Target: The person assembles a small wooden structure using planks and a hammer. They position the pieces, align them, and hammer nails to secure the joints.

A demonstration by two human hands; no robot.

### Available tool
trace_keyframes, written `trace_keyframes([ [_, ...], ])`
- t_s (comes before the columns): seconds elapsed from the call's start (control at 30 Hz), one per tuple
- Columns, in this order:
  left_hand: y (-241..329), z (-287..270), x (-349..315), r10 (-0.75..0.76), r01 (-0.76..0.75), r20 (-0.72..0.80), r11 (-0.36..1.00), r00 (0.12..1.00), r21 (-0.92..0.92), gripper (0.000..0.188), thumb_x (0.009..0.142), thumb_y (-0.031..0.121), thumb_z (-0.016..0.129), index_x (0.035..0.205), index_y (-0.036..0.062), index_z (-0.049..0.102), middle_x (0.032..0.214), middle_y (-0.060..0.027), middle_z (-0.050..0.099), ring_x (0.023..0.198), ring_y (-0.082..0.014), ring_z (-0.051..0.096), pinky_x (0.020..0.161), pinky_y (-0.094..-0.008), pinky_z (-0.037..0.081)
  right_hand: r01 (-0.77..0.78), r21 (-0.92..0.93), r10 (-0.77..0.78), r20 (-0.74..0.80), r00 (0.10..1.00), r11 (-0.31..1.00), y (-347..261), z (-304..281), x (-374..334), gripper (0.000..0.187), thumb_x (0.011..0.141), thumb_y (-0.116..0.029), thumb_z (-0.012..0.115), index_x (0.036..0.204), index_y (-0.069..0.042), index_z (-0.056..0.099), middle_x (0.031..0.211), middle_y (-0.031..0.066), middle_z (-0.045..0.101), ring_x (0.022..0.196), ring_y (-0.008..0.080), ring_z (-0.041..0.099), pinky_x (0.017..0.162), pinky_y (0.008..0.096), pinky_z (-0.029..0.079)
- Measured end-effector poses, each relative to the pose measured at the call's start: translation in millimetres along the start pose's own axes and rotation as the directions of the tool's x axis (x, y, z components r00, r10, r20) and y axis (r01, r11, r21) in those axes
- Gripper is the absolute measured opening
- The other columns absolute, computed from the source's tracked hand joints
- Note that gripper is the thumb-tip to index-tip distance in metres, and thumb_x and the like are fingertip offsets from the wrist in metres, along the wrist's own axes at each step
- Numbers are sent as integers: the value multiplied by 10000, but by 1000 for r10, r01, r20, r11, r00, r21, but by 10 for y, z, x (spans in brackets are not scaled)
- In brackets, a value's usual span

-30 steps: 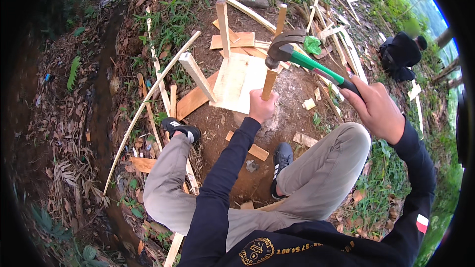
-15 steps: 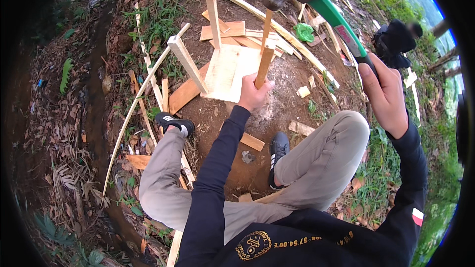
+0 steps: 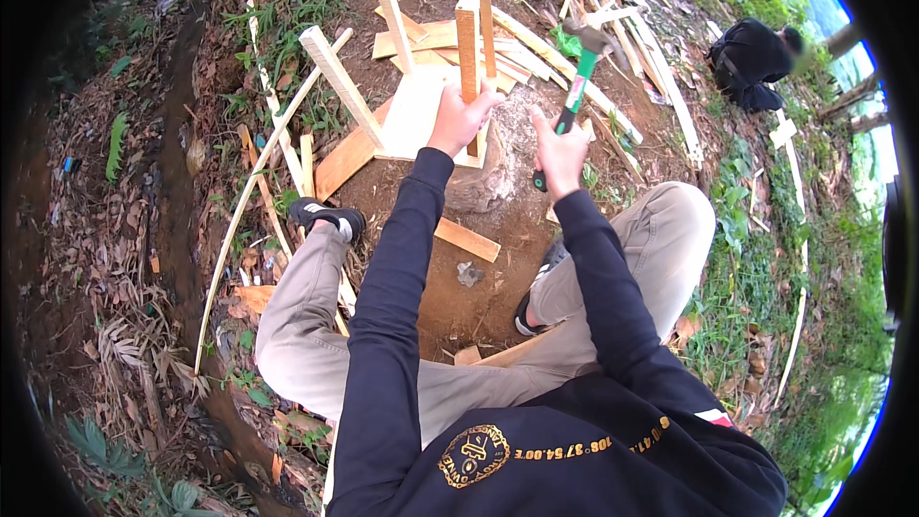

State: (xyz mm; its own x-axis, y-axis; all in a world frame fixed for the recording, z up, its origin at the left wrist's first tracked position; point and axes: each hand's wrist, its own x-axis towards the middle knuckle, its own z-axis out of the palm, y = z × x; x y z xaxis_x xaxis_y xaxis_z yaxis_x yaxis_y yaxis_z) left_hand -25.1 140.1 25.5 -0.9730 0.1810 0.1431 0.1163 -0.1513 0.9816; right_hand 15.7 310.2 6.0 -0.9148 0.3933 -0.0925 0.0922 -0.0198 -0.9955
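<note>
An upside-down wooden stool (image 3: 414,113) rests on a tree stump (image 3: 493,182) in front of me, its square legs pointing up. My left hand (image 3: 461,117) is closed around the near right leg (image 3: 468,48), low down near the seat board. Just right of it, my right hand (image 3: 562,153) grips a claw hammer (image 3: 578,78) by its green and black handle. The hammer's metal head is up and away from me, apart from the stool. The far right leg (image 3: 485,5) stands behind the held one.
Loose boards (image 3: 421,38) and long thin strips (image 3: 536,38) lie around the stool. A short wood piece (image 3: 467,239) lies on the dirt between my feet. Another person (image 3: 751,62) in dark clothes is at the far right. A narrow ditch (image 3: 182,191) runs along the left.
My right hand has brought the hammer down from high at the right to beside the stool. My left hand keeps hold of the leg, slightly farther up in view.
</note>
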Motion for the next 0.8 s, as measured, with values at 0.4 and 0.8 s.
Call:
trace_keyframes([
  [0.4,16,92,-39,21,-43,152,989,988,143,158,839,92,690,729,30,596,620,13,569,518,-50,501,484,-228,417,-3,-367,45,107,993,930,1158,574,429,450,608,-378,864,690,-52,564,634,50,584,578,176,571,594,352,483],
  [0.8,70,100,-66,192,-207,-185,976,964,-62,209,845,56,610,648,17,553,548,25,518,508,-40,462,468,-259,358,-18,-426,70,106,992,904,1096,557,370,511,608,-424,877,619,-88,494,596,37,561,551,160,541,583,342,469],
])
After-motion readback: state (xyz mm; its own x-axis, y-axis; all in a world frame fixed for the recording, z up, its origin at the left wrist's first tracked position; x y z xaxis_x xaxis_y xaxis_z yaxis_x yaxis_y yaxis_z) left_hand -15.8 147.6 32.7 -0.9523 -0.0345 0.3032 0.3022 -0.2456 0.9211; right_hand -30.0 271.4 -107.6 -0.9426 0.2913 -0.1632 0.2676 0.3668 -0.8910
